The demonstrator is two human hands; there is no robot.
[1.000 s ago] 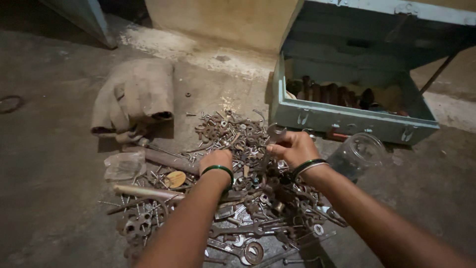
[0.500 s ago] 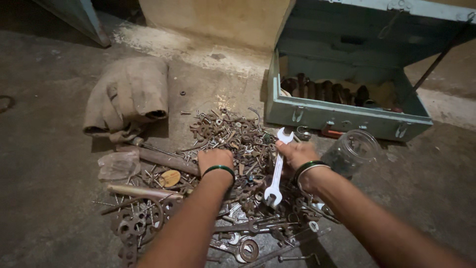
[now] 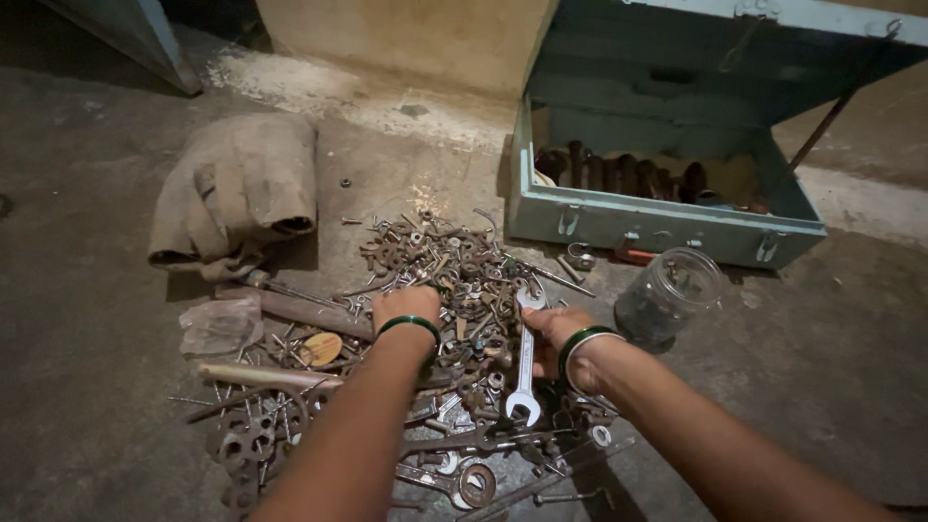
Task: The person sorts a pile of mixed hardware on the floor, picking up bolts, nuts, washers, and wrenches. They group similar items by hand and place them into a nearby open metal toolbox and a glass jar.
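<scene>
Since half a second ago little has shifted — the view only sits a touch lower. The left hand [image 3: 406, 306] rests knuckles-up on the pile of rusty hardware [image 3: 440, 266]; I cannot tell whether its fingers grip anything. The right hand [image 3: 553, 336] is closed round the shaft of a silver wrench [image 3: 525, 360] — its long axis runs nearly straight away from the person, one open end nearest the toolbox [image 3: 657, 227], the other nearest the person.
</scene>
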